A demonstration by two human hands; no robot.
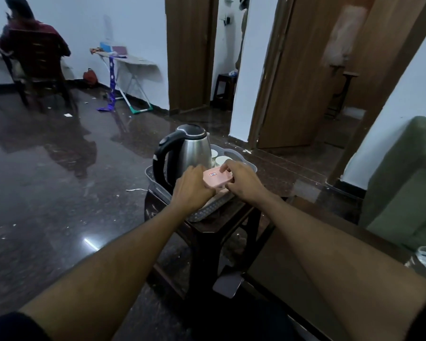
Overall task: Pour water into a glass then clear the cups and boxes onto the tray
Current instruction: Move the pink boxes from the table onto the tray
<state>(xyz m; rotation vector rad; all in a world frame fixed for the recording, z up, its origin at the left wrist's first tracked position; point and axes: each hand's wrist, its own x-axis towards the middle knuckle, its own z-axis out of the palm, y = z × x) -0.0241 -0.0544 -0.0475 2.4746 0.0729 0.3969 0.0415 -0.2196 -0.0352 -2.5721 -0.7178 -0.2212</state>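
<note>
Tray (250, 166) crowded: kettle (194, 146) blocks left-rear, white cups (222, 159) block rear, pink box (217, 179) and both hands fill the near part. Open floor (59, 193) left of stool; table (330, 225) edge right.

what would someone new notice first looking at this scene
Both hands, left hand and right hand, grip a pink box over the grey tray on a dark stool. Behind them on the tray stands a steel kettle beside white cups.
</note>
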